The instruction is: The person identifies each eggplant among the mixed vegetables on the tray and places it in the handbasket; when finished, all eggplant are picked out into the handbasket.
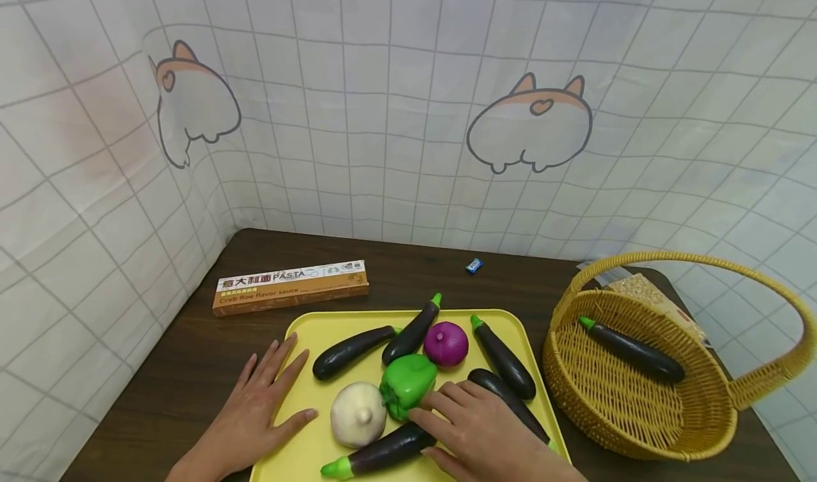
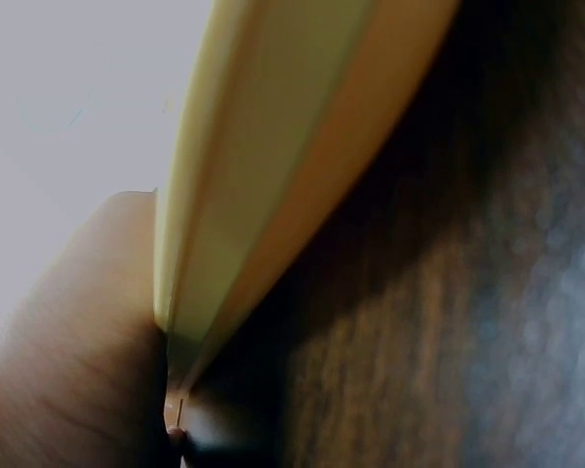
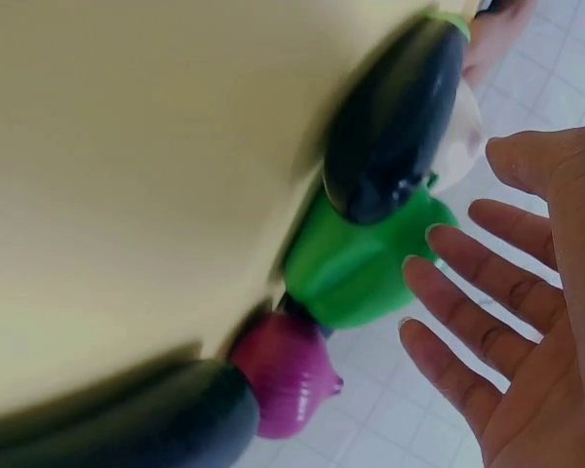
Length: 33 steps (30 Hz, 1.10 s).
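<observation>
A yellow tray (image 1: 306, 439) on the dark wooden table (image 1: 185, 368) carries several dark eggplants, a green pepper (image 1: 408, 383), a purple onion (image 1: 445, 343) and a white garlic bulb (image 1: 357, 415). My left hand (image 1: 258, 407) lies flat on the table with straight fingers, its thumb on the tray's left rim (image 2: 273, 175). My right hand (image 1: 469, 425) is spread open just over the front eggplant (image 1: 383, 454), beside the pepper (image 3: 356, 268). In the right wrist view its fingers (image 3: 468, 263) are apart and hold nothing.
A woven yellow basket (image 1: 613, 411) with a tall handle stands right of the tray, one eggplant (image 1: 632, 351) inside. A long pasta box (image 1: 290, 287) lies behind the tray; a small blue wrapper (image 1: 474, 265) is farther back. Checked cloth walls close the back and left.
</observation>
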### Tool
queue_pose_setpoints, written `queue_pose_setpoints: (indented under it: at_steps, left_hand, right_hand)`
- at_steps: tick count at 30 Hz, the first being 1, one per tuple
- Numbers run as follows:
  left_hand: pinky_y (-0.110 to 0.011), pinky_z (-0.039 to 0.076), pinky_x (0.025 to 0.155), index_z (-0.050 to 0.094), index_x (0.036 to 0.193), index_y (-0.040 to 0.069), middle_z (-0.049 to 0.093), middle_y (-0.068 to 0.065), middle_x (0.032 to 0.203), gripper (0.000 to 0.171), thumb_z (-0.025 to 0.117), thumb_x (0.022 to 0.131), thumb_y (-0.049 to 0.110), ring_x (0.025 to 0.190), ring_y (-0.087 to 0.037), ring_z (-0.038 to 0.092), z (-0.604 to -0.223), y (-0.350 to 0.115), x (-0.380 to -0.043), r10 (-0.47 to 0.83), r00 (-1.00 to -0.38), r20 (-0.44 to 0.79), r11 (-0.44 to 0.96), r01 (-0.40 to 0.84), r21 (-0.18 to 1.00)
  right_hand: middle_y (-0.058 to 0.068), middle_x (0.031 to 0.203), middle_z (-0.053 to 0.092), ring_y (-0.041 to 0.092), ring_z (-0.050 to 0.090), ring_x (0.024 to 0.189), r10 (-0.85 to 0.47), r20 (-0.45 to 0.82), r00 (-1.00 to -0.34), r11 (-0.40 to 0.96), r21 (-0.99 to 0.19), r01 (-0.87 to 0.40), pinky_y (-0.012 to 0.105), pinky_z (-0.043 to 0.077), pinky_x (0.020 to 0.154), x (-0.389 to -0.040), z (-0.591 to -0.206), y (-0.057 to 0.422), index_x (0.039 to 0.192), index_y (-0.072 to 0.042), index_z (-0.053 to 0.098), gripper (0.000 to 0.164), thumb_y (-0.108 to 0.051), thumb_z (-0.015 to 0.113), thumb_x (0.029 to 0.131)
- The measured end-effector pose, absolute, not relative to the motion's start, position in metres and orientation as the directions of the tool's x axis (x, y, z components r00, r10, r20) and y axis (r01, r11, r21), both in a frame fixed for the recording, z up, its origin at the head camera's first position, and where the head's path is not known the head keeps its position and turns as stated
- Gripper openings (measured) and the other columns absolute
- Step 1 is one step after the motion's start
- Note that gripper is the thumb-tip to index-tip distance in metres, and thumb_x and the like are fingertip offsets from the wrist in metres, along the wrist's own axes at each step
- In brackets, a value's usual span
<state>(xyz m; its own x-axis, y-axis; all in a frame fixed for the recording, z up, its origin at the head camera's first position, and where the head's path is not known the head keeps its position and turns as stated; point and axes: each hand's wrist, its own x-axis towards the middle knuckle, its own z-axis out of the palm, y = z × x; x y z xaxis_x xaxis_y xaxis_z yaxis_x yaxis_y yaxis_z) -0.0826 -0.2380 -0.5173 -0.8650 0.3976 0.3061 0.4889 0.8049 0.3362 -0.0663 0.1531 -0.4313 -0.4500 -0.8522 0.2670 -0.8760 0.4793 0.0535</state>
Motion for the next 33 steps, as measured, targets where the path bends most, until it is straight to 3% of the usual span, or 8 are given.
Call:
queue_pose_setpoints:
  at_steps: [10, 20, 28, 33]
  left_hand:
    - [-0.063, 0.011, 0.122, 0.04, 0.164, 0.011, 0.02, -0.014, 0.174, 0.086, 0.071, 0.098, 0.056, 0.155, -0.047, 0.021, -0.518, -0.239, -0.083, 0.394, -0.871, 0.292, 0.809, 0.48, 0.339]
    - [-0.065, 0.013, 0.122, 0.041, 0.164, 0.01, 0.02, -0.014, 0.174, 0.085, 0.071, 0.098, 0.055, 0.154, -0.048, 0.022, -0.518, -0.238, -0.083, 0.4, -0.866, 0.3, 0.807, 0.488, 0.333]
    - [-0.063, 0.012, 0.122, 0.041, 0.164, 0.01, 0.02, -0.013, 0.174, 0.086, 0.071, 0.098, 0.055, 0.154, -0.048, 0.023, -0.52, -0.238, -0.082, 0.399, -0.863, 0.309, 0.809, 0.49, 0.325]
    - [-0.063, 0.012, 0.123, 0.04, 0.165, 0.011, 0.02, -0.013, 0.174, 0.086, 0.07, 0.098, 0.056, 0.155, -0.047, 0.022, -0.52, -0.238, -0.083, 0.393, -0.869, 0.3, 0.814, 0.48, 0.325]
  right_hand:
    - [-0.006, 0.12, 0.065, 0.013, 0.061, 0.105, -0.898, 0.21, -0.388, 0.415, 0.103, -0.904, 0.028, 0.053, 0.089, -0.064, -0.442, 0.143, 0.137, -0.021, 0.068, 0.042, -0.042, 0.072, 0.101]
    - [-0.007, 0.115, 0.061, 0.012, 0.054, 0.098, -0.882, 0.314, -0.35, 0.399, 0.107, -0.91, 0.023, 0.051, 0.077, -0.06, -0.46, 0.133, 0.13, -0.024, 0.072, 0.033, -0.044, 0.068, 0.104]
    - [-0.008, 0.116, 0.06, 0.01, 0.056, 0.103, -0.869, 0.328, -0.372, 0.394, 0.003, -0.919, 0.021, 0.052, 0.088, -0.056, -0.466, 0.129, 0.123, -0.023, 0.071, 0.026, -0.041, 0.069, 0.105]
    - [-0.008, 0.123, 0.06, 0.011, 0.057, 0.115, -0.875, 0.315, -0.368, 0.377, -0.034, -0.926, 0.025, 0.05, 0.1, -0.057, -0.466, 0.127, 0.127, -0.021, 0.068, 0.034, -0.048, 0.058, 0.109]
